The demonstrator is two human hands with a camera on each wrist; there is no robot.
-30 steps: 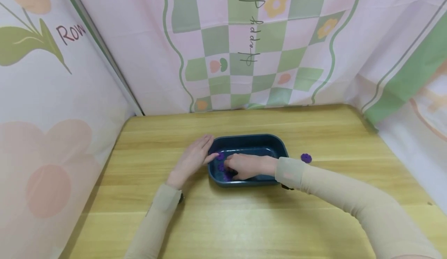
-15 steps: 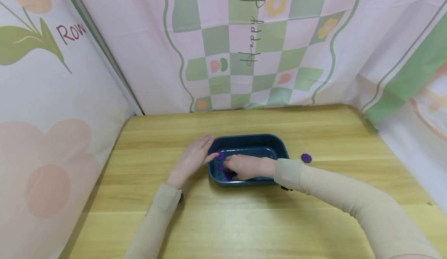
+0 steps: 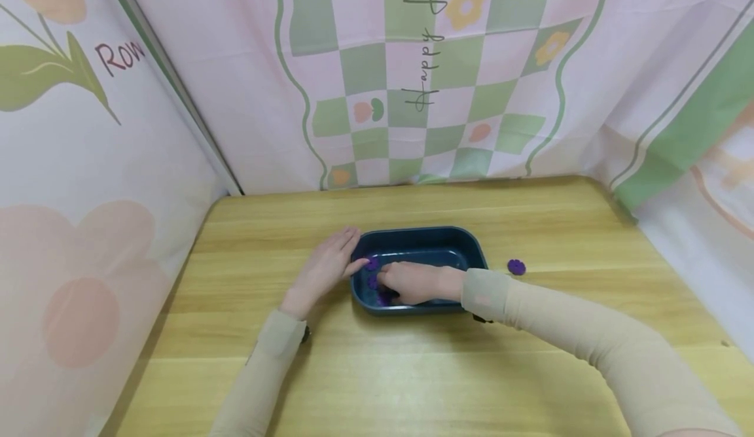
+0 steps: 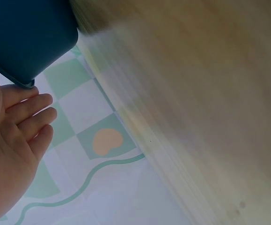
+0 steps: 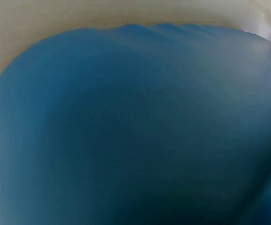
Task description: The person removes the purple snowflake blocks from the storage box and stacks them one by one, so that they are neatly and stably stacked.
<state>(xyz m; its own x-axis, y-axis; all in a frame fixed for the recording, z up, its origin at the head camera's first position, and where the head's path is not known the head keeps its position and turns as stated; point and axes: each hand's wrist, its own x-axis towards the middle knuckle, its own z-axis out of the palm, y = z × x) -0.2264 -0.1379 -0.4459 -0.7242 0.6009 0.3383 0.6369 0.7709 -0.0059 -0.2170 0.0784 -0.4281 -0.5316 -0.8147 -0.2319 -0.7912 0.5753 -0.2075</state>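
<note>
A dark blue rectangular tray (image 3: 424,234) with rounded corners sits on the wooden table. Against its left end rests my left hand (image 3: 324,270), fingers extended along the outside and thumb reaching over the rim. The left wrist view shows that hand's fingers (image 4: 30,112) loosely straight, touching the tray's rim (image 4: 20,83). My right hand (image 3: 415,282) reaches inside the tray with curled fingers, down at a purple flower-shaped piece (image 3: 383,298), partly covered by the hand. Two more purple flower-shaped pieces (image 3: 372,264) lie at the tray's left end. The right wrist view shows mainly the blue tray wall (image 5: 140,117).
Another purple flower-shaped piece (image 3: 516,267) lies on the table (image 3: 400,384), right of the tray. Printed cloth curtains (image 3: 253,97) enclose the table at the back and both sides.
Almost nothing differs. My right wrist has shifted very slightly to the left; the left hand, the tray and the loose purple piece stay where they were.
</note>
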